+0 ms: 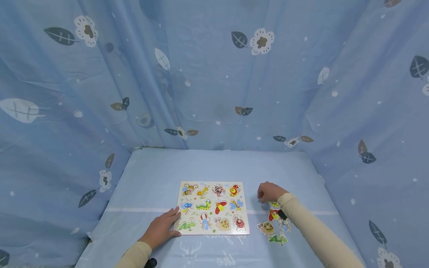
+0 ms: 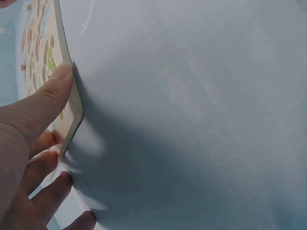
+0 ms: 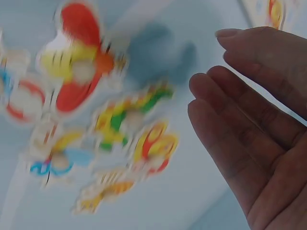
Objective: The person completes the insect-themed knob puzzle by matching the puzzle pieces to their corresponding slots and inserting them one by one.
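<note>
A flat wooden puzzle board [image 1: 211, 208] printed with rows of bright insects lies in the middle of the table. My left hand [image 1: 162, 227] rests at its lower left corner; the left wrist view has the thumb [image 2: 50, 93] against the board's edge and the fingers lower down, around the corner. Right of the board, my right hand [image 1: 269, 192] hovers over loose insect pieces, its slightly bent fingers holding nothing. Beneath it in the right wrist view lie a red-winged insect piece [image 3: 79, 26], a green-and-yellow caterpillar piece [image 3: 115, 122] and a blue-and-yellow winged piece [image 3: 60, 160].
A snail piece [image 1: 267, 228] and a green insect piece [image 1: 278, 239] lie at the near end of the loose group. Pale blue cloth covers the table [image 1: 161, 167]. Patterned blue curtains [image 1: 214, 74] hang behind it and along both sides.
</note>
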A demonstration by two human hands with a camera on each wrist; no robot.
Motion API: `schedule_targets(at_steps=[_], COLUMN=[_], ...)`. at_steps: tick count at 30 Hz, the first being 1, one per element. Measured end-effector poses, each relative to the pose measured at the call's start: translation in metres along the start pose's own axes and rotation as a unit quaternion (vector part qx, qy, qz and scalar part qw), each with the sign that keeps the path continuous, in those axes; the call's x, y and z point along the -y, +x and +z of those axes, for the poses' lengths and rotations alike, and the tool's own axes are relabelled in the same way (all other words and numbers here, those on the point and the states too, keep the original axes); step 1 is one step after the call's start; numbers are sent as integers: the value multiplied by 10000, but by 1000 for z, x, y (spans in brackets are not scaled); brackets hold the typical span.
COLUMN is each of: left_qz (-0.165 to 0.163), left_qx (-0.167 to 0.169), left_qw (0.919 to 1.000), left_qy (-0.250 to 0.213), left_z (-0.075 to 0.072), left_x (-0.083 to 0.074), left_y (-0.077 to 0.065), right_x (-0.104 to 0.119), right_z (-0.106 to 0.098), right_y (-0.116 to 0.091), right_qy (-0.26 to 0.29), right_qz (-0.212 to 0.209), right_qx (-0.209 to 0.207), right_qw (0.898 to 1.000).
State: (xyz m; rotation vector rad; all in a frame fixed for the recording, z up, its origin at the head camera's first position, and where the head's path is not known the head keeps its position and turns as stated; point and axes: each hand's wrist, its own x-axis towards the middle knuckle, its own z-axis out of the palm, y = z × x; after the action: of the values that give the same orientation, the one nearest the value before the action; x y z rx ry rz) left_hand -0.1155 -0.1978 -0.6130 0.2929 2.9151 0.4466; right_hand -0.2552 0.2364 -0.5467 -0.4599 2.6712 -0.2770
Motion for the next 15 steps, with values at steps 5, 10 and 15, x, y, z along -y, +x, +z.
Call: schedule_targets(at_steps=[5,10,15], left_qz=[-85,-91,-53], left_qx=[-2,-28,-1], left_qw=[10000,10000,10000], left_qy=[-6,20,-16], left_z=[2,2,2], left_x=[1,2,2], left_y=[0,0,0], right_x=[-27,-49,-69], right_z=[-9,-16,-16], right_y=[3,10,18], right_qy=[-140,-12,146], right_qz=[221,458,719], right_qx=[-92,-53,-51], right_qw=[9996,9989,9973])
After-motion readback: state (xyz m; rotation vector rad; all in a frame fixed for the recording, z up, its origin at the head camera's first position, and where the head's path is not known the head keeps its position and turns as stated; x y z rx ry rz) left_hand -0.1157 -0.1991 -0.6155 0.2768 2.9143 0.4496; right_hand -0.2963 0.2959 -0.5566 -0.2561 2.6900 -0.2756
